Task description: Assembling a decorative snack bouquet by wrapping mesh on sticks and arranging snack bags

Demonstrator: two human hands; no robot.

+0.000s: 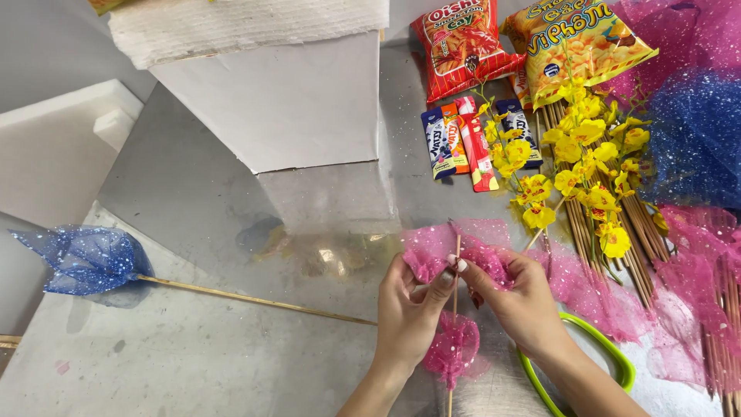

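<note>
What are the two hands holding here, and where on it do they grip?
Both the left hand and right hand pinch pink glittery mesh gathered around a thin wooden stick, gripping near its upper end.

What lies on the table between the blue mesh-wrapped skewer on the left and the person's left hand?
In the head view, only the skewer's own bare wooden stick crosses that stretch, running from the blue mesh toward the left hand; otherwise it is bare grey table.
</note>
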